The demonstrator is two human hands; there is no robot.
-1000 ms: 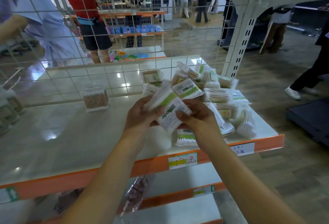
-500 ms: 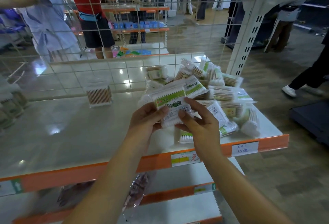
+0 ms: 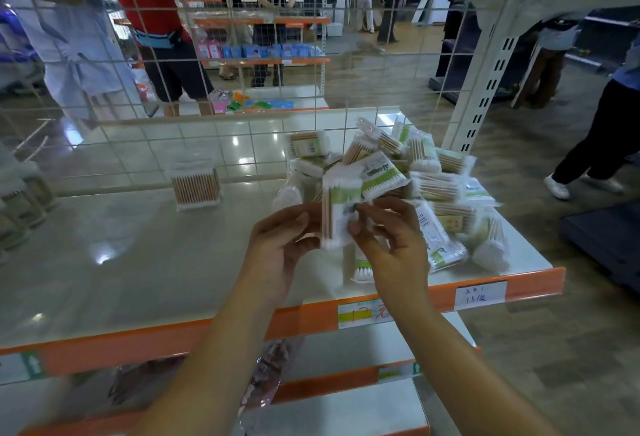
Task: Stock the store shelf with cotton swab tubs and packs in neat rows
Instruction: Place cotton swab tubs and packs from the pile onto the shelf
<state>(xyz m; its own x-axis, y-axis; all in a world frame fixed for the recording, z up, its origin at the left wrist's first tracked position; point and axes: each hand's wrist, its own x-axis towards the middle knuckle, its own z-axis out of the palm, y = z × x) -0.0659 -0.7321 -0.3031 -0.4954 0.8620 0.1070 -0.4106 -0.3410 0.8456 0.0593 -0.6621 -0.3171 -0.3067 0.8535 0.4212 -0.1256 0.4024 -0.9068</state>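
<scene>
Both hands hold one pack upright just in front of the pile: left hand fingers curled on its side, right hand pinching the other. Looks light, crinkly, slippery film; grip the long edges.

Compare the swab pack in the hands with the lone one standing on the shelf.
The held pack is gripped above the shelf by the left hand and right hand; the lone pack stands free by the wire grid. The held pack shows a green label; the lone one shows none. Both hold wooden-stemmed swabs.
</scene>
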